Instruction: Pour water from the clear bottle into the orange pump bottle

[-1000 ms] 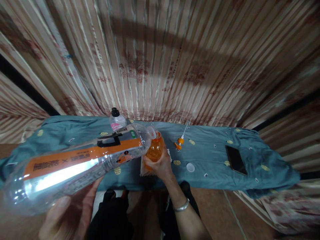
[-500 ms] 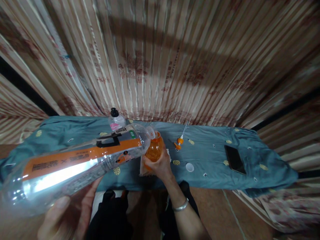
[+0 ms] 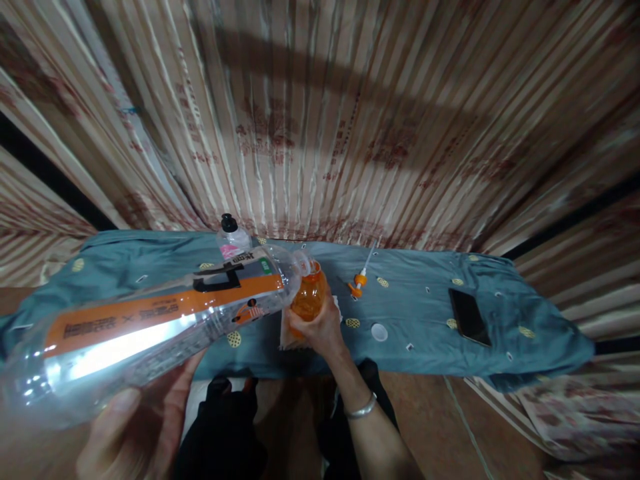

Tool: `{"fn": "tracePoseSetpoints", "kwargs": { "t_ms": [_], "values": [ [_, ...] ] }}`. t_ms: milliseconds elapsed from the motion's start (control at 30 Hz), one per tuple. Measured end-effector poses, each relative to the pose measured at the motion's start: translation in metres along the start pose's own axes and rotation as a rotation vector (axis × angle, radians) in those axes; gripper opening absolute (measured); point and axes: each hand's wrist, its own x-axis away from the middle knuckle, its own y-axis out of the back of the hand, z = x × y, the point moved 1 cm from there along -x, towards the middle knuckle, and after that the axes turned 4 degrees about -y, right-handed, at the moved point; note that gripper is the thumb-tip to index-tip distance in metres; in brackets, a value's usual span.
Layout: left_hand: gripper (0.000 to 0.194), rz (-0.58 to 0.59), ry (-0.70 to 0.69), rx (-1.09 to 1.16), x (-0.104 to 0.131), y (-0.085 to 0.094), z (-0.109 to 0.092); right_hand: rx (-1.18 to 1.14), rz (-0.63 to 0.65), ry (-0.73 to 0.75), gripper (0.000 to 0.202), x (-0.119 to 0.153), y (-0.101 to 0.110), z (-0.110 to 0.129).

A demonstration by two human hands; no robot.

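A large clear plastic bottle [image 3: 165,320] with an orange and silver label lies tilted across the lower left, its mouth at the opening of a small orange bottle [image 3: 309,297]. My left hand [image 3: 137,427] is wrapped round the large bottle's lower part from beneath. My right hand [image 3: 320,327], with a silver bangle on its wrist, grips the orange bottle. Under the orange bottle is a pale cloth or paper [image 3: 285,340]. To the right lies an orange pump head [image 3: 359,283] with a clear tube. A small white round cap [image 3: 379,332] is nearby.
On the teal cloth-covered table [image 3: 415,280] a clear bottle with a black cap [image 3: 233,239] stands at the back left. A dark phone [image 3: 469,317] lies at the right. Striped curtains [image 3: 310,120] hang behind the table.
The hands and both bottles hold nearly the same pose. The view has shifted very slightly.
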Motion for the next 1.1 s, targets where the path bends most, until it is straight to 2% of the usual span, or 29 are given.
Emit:
{"fn": "tracePoseSetpoints", "kwargs": {
  "t_ms": [167, 267, 367, 500, 667, 1100],
  "values": [
    [0.043, -0.009, 0.018, 0.01, 0.0002, 0.0019, 0.0016, 0.005, 0.003, -0.014, 0.087, -0.0005, -0.0007, -0.0006],
    [0.038, 0.025, -0.01, -0.004, -0.001, 0.0027, 0.002, 0.018, 0.005, -0.01, 0.087, -0.0003, -0.0006, -0.0007],
    [0.042, 0.047, -0.025, -0.033, -0.0004, 0.0014, 0.0003, 0.024, 0.004, -0.023, 0.087, 0.0, -0.0002, -0.0006],
    [0.046, 0.02, 0.045, -0.022, 0.0012, 0.0013, 0.0, 0.024, 0.011, -0.023, 0.087, -0.0003, -0.0001, 0.0004],
    [0.049, 0.04, -0.025, -0.021, -0.001, 0.0048, 0.0035, 0.032, 0.0, -0.024, 0.085, -0.0011, 0.0, 0.0017],
    [0.042, 0.037, -0.008, -0.053, 0.0012, 0.002, 0.0009, 0.023, 0.023, -0.035, 0.087, -0.0013, 0.0008, 0.0027]
  ]
}}
